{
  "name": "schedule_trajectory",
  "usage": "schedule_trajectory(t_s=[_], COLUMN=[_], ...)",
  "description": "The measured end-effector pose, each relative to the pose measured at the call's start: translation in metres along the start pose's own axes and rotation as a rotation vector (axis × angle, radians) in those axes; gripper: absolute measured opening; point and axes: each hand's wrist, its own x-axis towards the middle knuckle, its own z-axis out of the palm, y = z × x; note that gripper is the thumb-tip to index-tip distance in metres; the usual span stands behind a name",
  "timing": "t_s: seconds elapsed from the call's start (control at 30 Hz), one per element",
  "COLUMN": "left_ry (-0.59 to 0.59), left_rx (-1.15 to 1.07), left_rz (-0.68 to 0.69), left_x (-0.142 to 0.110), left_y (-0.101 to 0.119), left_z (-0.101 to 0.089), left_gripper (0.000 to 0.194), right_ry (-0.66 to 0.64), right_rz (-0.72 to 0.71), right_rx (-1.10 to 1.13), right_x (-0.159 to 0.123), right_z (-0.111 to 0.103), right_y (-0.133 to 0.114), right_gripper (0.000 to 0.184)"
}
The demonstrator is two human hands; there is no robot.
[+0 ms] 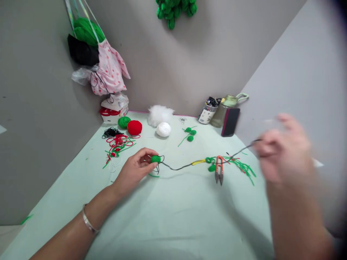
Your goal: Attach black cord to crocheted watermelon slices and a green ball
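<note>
Between the thumb and fingers of my left hand (138, 164) is a small green crocheted piece (155, 159), with loops of black yarn at its right end. From there the black yarn (177, 169) runs across the table and rises to my right hand (284, 151). That hand is raised at the right, smeared by motion, its fingers closed on the yarn; whether a needle is there too I cannot tell. Under the yarn's path lie a slim yellow tool handle (198, 162), small green crocheted pieces (211, 168) and orange-handled thread snips (219, 169), points toward me.
Green and red yarn scraps (244, 167) lie right of the snips. Further back are a red yarn ball (135, 127), white yarn ball (163, 129), white stuffing (160, 114), green pieces (190, 133), a phone (230, 122), a bottle (220, 113) and a pen cup (208, 112). Tangled yarn (118, 142) lies left.
</note>
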Motion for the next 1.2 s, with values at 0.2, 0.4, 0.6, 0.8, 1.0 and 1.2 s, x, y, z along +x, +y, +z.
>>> schedule_trajectory(t_s=[0.2, 0.4, 0.6, 0.8, 1.0, 1.2], left_ry=[-0.098, -0.169, -0.194, -0.171, -0.214, -0.232], left_rx=[-0.088, -0.026, 0.216, -0.002, -0.210, -0.345], left_rz=[-0.082, -0.062, 0.122, -0.105, -0.142, -0.251], left_x=[-0.007, -0.009, -0.007, -0.006, -0.006, -0.007], left_y=[0.002, 0.004, -0.010, -0.007, -0.003, 0.002], left_z=[0.013, 0.016, 0.013, 0.014, 0.013, 0.016], left_gripper=[0.027, 0.022, 0.016, 0.020, 0.025, 0.027], right_ry=[-0.669, -0.813, -0.515, -0.683, -0.870, -0.731], right_rz=[0.220, 0.307, 0.339, 0.172, 0.249, 0.221], right_rx=[-0.283, -0.194, 0.204, 0.175, -0.355, -0.448], right_x=[-0.073, -0.082, -0.055, -0.044, -0.050, -0.064], right_z=[0.097, 0.100, 0.068, 0.033, 0.050, 0.074], right_y=[0.037, 0.043, 0.018, 0.009, 0.017, 0.025], right_gripper=[0.022, 0.020, 0.023, 0.027, 0.037, 0.023])
